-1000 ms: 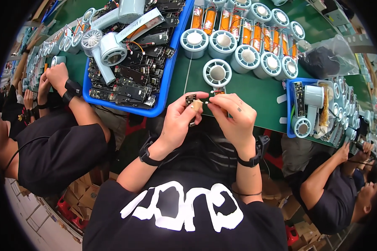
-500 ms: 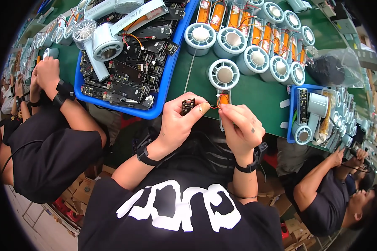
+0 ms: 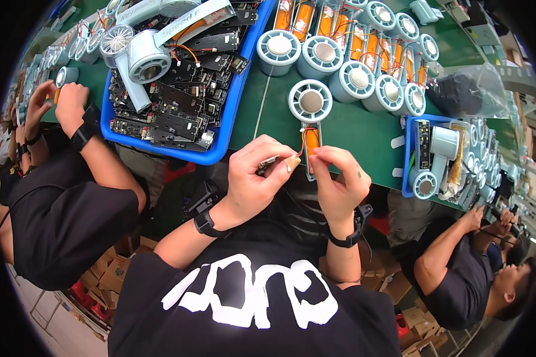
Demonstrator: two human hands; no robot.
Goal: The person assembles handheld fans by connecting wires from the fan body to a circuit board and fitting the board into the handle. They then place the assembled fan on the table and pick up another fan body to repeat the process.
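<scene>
Closed around a small dark circuit board (image 3: 268, 162), my left hand (image 3: 250, 178) also pinches the end of a thin red wire (image 3: 301, 152) between thumb and forefinger. That wire runs up to the open handle of a pale blue handheld fan (image 3: 310, 101), where an orange battery (image 3: 312, 140) lies. The fan rests on the table just beyond my hands, its round head pointing away from me. My right hand (image 3: 344, 181) is beside the handle, thumb and forefinger pressed together near the battery; what they pinch is too small to make out.
A blue tray (image 3: 217, 152) heaped with black circuit boards and a few fans stands at left. Rows of open fans with orange batteries (image 3: 357, 44) fill the far side. At right are a smaller blue tray (image 3: 407, 172) and a plastic bag (image 3: 473, 92). Co-workers sit on both sides.
The circuit board in my left hand has tilted and shows less of its face. The red wire now bends up toward the handle rather than stretching across between my hands.
</scene>
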